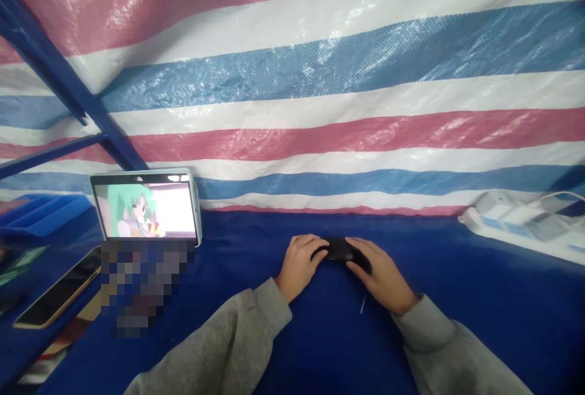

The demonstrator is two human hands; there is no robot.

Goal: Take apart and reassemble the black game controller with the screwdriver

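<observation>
Nearest are two grey sleeves (219,334), their cuffs at the wrists, reaching over a dark blue tabletop (320,346); a thin pale strand (363,303) lies on it, just below the right hand (377,273). Farther on, that hand curls round the right end of a black object (339,250), thumb and fingers bent about it, while the left hand (301,264) holds its left end with a similar narrow grip; the object sits between the hands, its exact shape partly hidden. To the left lie a phone (61,288) with a dark screen and, beyond it, a blue tray (50,215); near the phone, a tablet (148,209) stands tilted, showing a green-haired cartoon figure. At the far right rests a white power strip (516,233) with plugs, and behind everything hangs a striped red, white and blue sheet (320,90)
</observation>
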